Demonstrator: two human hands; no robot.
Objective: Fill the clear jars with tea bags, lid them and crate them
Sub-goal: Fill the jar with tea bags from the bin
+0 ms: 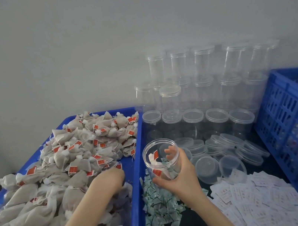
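- Against the wall, empty clear jars (205, 76) stand stacked; loose lids (226, 151) lie before them, with a blue crate (290, 121) at the right.
- Green sachets (159, 209) and white slips (255, 197) litter the table near the wrists.
- Right hand (180, 178) grips an open jar (161, 159), fingers curled round its far wall, thumb on the near side; a few tea bags lie inside.
- Left hand (110, 179) reaches down into the tea bags (69, 160) heaped in a blue tray (134, 173); its fingers are hidden, so I cannot tell their state.

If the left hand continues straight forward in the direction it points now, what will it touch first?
Most likely the heap of tea bags in the blue tray. The left hand already reaches into it, pointing up and away from the person. Its fingertips are hidden, so contact may already exist.
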